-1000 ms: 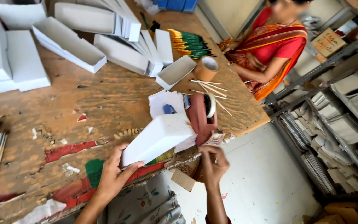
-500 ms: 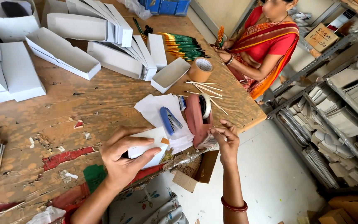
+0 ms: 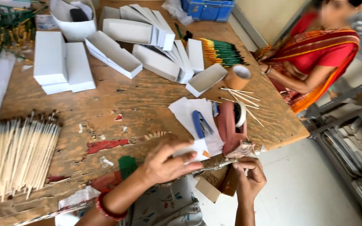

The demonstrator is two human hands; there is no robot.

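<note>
At bench (image 3: pixel 105 96) edge, left hand (image 3: pixel 166 161) pins white card (image 3: pixel 195 147), right hand (image 3: pixel 250 178) fingers pinch tape end off red dispenser (image 3: pixel 230 127); tape may skew if card shifts.

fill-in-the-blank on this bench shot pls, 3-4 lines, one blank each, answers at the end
1. The left hand presses down on a small ____ paper piece at the table's near edge.
2. The stapler lying on the white sheets is ____ in colour.
3. The roll of brown tape stands beside the ____-handled brushes.
4. The bundle of pale sticks lies to the ____ of the left hand.

Missing words: white; blue; green; left
</note>
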